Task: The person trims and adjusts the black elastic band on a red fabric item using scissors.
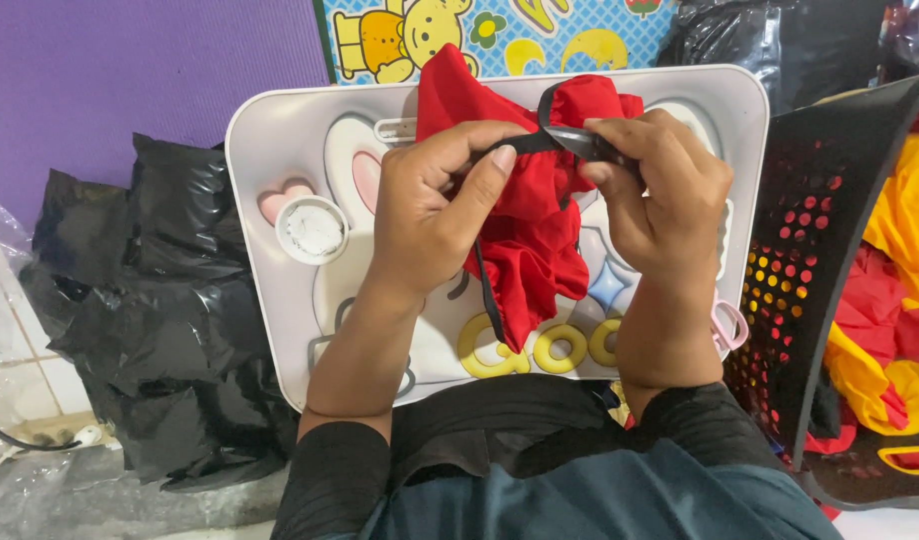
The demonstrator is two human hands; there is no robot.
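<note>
Head view looks down at two hands holding a red cloth (525, 225) over a white tray (270, 150). A thin black strap (525, 143) runs across the top of the cloth, from the fingers of one hand to the fingers of the other.

On the left hand (425, 215), the thumb and first finger press together on the strap, with cloth bunched under the palm. On the right hand (660, 190), the fingers curl shut around the other end of the strap, where it makes a little loop just above the knuckles. More strap hangs down below the left thumb, along the cloth.

To do this well, I think both pinches should stay tight and close together, so the strap stays flat and does not twist. The cloth should stay bunched under the fingers and not slip out.

A small round white lid (312, 230) sits left of the left hand. A dark basket (810, 250) with red and yellow cloth stands right of the right hand. Black plastic bags (160, 320) lie farther left.
</note>
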